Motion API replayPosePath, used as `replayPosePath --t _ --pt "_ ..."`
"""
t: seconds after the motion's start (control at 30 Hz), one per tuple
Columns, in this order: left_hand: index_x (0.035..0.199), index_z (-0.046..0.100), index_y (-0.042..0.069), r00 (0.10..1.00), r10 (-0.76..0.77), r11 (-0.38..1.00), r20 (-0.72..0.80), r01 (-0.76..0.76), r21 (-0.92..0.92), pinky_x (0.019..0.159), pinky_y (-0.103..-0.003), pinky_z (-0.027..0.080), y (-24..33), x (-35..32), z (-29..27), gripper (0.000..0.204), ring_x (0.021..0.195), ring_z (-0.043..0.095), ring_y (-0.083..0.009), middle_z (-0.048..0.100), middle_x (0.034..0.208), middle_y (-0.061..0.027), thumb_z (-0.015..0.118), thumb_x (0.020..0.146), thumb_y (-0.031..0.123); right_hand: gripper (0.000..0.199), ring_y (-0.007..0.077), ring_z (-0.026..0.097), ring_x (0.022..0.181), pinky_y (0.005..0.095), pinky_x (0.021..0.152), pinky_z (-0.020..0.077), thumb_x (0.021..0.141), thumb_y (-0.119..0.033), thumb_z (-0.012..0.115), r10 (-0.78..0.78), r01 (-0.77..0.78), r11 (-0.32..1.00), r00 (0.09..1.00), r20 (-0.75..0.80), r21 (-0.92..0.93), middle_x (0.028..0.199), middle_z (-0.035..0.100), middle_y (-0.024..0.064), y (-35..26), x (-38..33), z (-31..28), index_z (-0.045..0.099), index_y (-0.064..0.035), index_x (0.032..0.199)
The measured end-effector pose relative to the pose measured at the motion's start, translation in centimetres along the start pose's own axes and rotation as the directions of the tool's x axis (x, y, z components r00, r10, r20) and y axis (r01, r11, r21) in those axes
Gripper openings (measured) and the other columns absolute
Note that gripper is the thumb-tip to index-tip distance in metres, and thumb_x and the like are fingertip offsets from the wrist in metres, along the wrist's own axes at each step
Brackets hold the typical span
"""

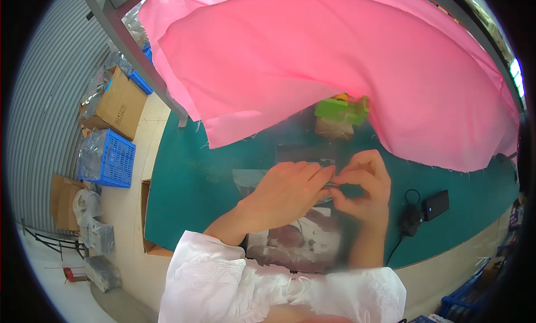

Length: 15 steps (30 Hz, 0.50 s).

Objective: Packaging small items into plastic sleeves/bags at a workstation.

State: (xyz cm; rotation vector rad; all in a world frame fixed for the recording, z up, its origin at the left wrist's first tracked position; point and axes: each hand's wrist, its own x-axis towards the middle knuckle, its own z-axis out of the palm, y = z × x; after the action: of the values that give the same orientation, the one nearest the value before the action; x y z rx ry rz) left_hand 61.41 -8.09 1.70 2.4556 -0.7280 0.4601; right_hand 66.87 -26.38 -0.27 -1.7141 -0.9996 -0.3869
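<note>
My left hand (pixel 282 189) and my right hand (pixel 365 186) meet over the middle of the green table, fingertips nearly touching. Both are closed in a pinch on a thin, clear plastic piece (pixel 330 185), mostly hidden by the fingers. Thumb and forefinger of the right hand grip its right end. Below the hands, near the table's front edge, lies a clear plastic bag (pixel 321 242) with shiny creases; what it contains is hard to make out. More clear film (pixel 245 180) shows flat on the table beside the left hand.
A green tape dispenser (pixel 340 112) stands beyond the hands, under the edge of a pink cloth (pixel 312 44) draped from a metal frame (pixel 137 60). A black device (pixel 435 206) and a cabled black adapter (pixel 411 218) lie right. Blue crate (pixel 118 160) and cardboard box (pixel 120 102) stand left.
</note>
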Motion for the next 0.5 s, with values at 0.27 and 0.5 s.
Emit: replayPosePath --t 0.27,0.5 --pt "0.12 0.055 0.003 0.997 -0.044 0.995 -0.07 0.038 -0.088 0.058 -0.036 0.045 -0.07 -0.01 -0.47 0.048 0.068 0.058 -0.0257 0.057 0.08 -0.0085 0.07 0.077 0.019 0.03 0.0179 0.061 0.073 0.0261 0.058 0.0511 0.058 0.004 0.076 -0.13 0.13 0.991 0.99 0.057 -0.009 0.093 0.06 0.0119 -0.04 0.9 -0.43 0.068 -0.001 0.086" --pt "0.129 0.053 0.008 0.995 -0.029 0.999 -0.095 0.025 -0.046 0.067 -0.034 0.042 -0.75 0.22 -0.87 0.054 0.072 0.053 -0.0235 0.056 0.081 -0.0066 0.069 0.078 0.019 0.03 0.0208 0.061 0.071 0.028 0.059 0.0473 0.057 0.005 0.072 0.025 -0.024 0.998 0.999 -0.026 0.049 0.088 0.062 0.0139 -0.51 0.55 -0.55 0.067 -0.0004 0.086"
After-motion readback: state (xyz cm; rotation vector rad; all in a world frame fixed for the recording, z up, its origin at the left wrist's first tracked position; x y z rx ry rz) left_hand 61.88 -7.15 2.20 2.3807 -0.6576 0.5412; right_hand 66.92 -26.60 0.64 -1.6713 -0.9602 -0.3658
